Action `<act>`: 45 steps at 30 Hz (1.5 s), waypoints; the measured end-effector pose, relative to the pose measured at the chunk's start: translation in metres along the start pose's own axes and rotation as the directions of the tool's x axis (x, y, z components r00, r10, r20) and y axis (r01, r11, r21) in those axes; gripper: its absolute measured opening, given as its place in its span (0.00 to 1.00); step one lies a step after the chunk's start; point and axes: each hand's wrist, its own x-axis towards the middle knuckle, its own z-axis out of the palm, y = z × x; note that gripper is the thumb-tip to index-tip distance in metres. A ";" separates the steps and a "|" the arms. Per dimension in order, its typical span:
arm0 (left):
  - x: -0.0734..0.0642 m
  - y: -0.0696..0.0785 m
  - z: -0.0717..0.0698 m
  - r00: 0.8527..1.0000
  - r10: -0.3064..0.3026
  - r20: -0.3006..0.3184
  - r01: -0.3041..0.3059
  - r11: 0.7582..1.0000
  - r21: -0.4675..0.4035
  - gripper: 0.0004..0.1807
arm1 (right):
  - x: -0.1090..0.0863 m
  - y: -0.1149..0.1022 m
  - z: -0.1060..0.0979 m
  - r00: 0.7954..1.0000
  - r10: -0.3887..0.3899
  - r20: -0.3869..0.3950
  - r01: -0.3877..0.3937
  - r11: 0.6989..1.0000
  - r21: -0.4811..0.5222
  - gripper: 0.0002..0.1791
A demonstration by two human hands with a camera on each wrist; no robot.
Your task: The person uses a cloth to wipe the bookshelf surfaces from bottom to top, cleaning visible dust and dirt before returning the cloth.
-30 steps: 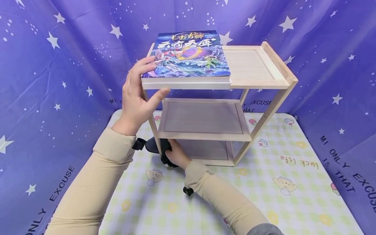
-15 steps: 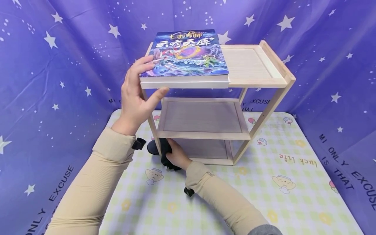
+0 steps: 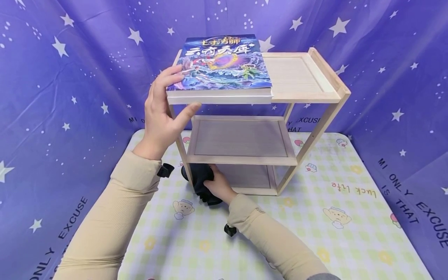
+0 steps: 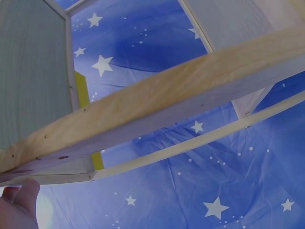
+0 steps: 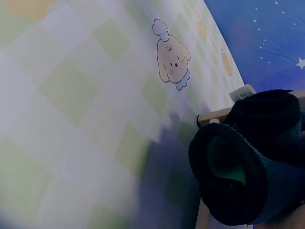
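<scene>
In the head view, my left hand (image 3: 162, 112) holds the upper left end of a three-tier wooden shelf (image 3: 241, 159), fingers bent over its top rail and thumb out in front. The fingertips lie at the left side of a colourful book (image 3: 224, 66), which rests flat on the top tier. Low down, my right hand (image 3: 221, 183) grips a dark, soft fabric roll (image 3: 203, 182) near the shelf's left front leg. Seen from the right wrist, the fuzzy roll (image 5: 238, 167) shows open, folded ends with green inside; its exact kind I cannot tell.
A checked cloth (image 3: 280, 233) with printed cartoon figures covers the table. Purple star-patterned curtains (image 3: 87, 77) stand around the back and sides. A small white tag (image 5: 242, 93) shows beside the dark roll.
My right hand has shifted slightly to the right with the dark fabric roll, so less of it shows left of the shelf leg. My left hand keeps its place on the shelf.
</scene>
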 end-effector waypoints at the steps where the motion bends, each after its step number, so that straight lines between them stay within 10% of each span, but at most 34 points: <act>1: 0.000 0.000 0.000 1.000 0.000 0.000 0.000 1.000 -0.001 0.37 | -0.001 0.001 -0.002 1.000 0.011 -0.010 -0.011 1.000 0.006 0.41; 23: 0.000 0.000 0.001 1.000 -0.022 0.007 0.022 1.000 0.005 0.39 | -0.028 0.016 -0.057 0.985 0.164 -0.061 -0.141 0.949 0.283 0.41; 45: -0.001 0.003 0.001 0.999 -0.038 0.010 0.039 0.999 -0.030 0.39 | -0.090 0.061 -0.113 0.961 0.274 -0.031 -0.255 0.926 0.279 0.37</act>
